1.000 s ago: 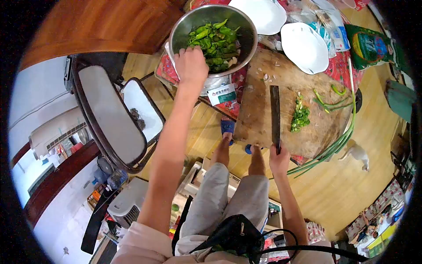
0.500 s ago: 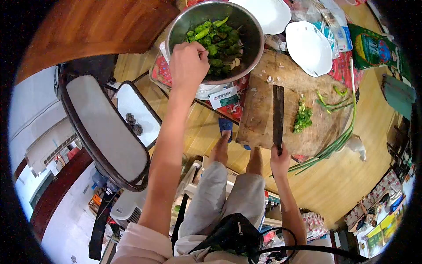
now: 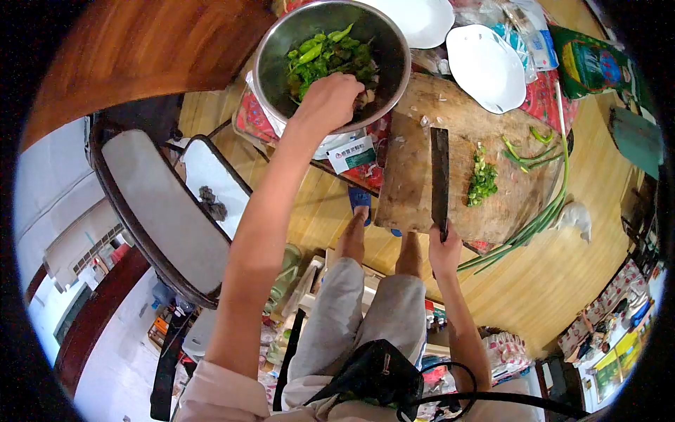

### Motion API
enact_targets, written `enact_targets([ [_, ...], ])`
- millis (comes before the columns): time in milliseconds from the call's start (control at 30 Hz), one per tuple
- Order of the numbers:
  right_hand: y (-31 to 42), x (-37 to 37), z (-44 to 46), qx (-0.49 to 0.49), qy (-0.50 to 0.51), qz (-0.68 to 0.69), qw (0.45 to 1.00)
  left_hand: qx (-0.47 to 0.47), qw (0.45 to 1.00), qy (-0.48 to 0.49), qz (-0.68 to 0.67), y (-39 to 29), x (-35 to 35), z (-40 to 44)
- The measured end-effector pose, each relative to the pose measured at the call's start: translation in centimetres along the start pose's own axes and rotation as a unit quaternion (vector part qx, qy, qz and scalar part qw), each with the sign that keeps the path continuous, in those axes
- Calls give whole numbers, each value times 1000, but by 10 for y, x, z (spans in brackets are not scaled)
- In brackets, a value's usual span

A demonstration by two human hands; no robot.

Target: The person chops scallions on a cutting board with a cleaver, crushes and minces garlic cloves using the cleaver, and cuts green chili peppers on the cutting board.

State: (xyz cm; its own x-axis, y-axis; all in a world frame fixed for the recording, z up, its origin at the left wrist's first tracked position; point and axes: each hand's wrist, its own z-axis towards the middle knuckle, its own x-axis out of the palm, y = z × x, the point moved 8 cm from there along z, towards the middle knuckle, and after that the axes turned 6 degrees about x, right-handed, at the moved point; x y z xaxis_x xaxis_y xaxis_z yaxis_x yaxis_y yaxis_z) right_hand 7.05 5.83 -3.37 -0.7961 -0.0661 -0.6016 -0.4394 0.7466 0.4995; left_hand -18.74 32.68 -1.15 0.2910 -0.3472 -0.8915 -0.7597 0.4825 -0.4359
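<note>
Knife (image 3: pixel 440 176), long axis fore-and-aft, pointing forward

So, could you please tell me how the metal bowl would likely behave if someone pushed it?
The metal bowl should probably stay stiff, given its shiny metal wall. It's perhaps light for its size, since the green vegetables leave much of the inside bare. They look loosely heaped, so a sharp push might shift them.
</note>
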Motion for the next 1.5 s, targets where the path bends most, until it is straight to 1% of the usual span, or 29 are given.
enact_targets([
  [33, -2, 0, 0, 1, -1, 2, 1000, 2, 1000, 1, 1, 1, 1, 7],
  [100, 0, -3, -2, -33, -16, -15, 999, -41, 988, 141, 56, 10, 24, 15],
  [133, -4, -4, -2, -29, -17, -13, 999, -38, 987, 144, 56, 8, 27, 16],
  [200, -5, -1, 0, -49, -8, 4, 999, -7, 987, 109, 118, 5, 24, 16],
  [233, -5, -2, 1, -48, -8, 7, 999, -6, 986, 111, 120, 7, 24, 16],
  [300, -7, -2, 1, -22, 9, 25, 999, 5, 989, 81, 124, 10, 23, 15],
  [333, -7, -2, 1, -20, 9, 29, 999, 8, 989, 83, 125, 12, 26, 15],
  [433, -11, -6, 2, -31, -8, 15, 999, -11, 984, 89, 154, 16, 30, 17],
  [500, -26, 3, 7, -10, 39, -59, 997, -47, 968, 139, 204, 18, 32, 16],
  [533, -28, 3, 6, -10, 39, -57, 998, -46, 968, 140, 205, 14, 29, 18],
  [600, -27, 1, 5, -5, 32, -47, 998, -100, 963, 194, 160, 14, 31, 18],
  [633, -25, -1, 5, -5, 31, -45, 998, -99, 963, 194, 161, 11, 29, 22],
  [700, -20, -3, 3, -2, 35, -55, 998, -157, 961, 197, 110, 16, 28, 23],
  [733, -19, -3, 2, -2, 36, -54, 998, -158, 961, 198, 111, 15, 28, 23],
  [767, -18, -3, 1, -1, 48, -20, 999, -160, 961, 198, 105, 14, 28, 22],
  [800, -13, -3, -1, 0, 61, 14, 998, -163, 962, 198, 97, 15, 29, 21],
  [933, 17, -6, 3, -6, 83, -16, 996, -191, 954, 202, 110, 14, 32, 23],
  [967, 23, -6, 4, -22, 81, -7, 996, -176, 958, 206, 88, 12, 32, 23],
  [1033, 33, -3, 3, -44, 79, 0, 996, -173, 957, 214, 92, 13, 37, 24],
  [1067, 40, -8, 1, -80, 37, 27, 996, -169, 958, 210, 101, 13, 38, 23],
  [1100, 52, -13, -3, -114, -5, 54, 992, -170, 963, 186, 94, 12, 37, 22],
  [1133, 60, -12, -5, -119, -3, 50, 992, -153, 965, 189, 102, 10, 39, 19],
  [1167, 67, -13, -7, -109, 4, 75, 991, -135, 966, 193, 109, 8, 41, 18],
  [1200, 74, -13, -7, -99, 10, 99, 990, -139, 967, 188, 106, 10, 45, 18],
  [1300, 91, -6, -3, -122, 26, 83, 989, -157, 962, 194, 115, 11, 54, 16],
  [1367, 106, -4, 4, -134, 24, 75, 988, -107, 954, 217, 175, -1, 61, 10],
  [1400, 114, -3, 8, -143, 23, 70, 987, -149, 941, 226, 203, -1, 61, 10],
  [1433, 120, -2, 11, -146, 24, 67, 987, -152, 941, 223, 202, -1, 60, 9],
  [1500, 131, 1, 17, -146, 48, 101, 983, -130, 936, 264, 194, -5, 66, 4],
])
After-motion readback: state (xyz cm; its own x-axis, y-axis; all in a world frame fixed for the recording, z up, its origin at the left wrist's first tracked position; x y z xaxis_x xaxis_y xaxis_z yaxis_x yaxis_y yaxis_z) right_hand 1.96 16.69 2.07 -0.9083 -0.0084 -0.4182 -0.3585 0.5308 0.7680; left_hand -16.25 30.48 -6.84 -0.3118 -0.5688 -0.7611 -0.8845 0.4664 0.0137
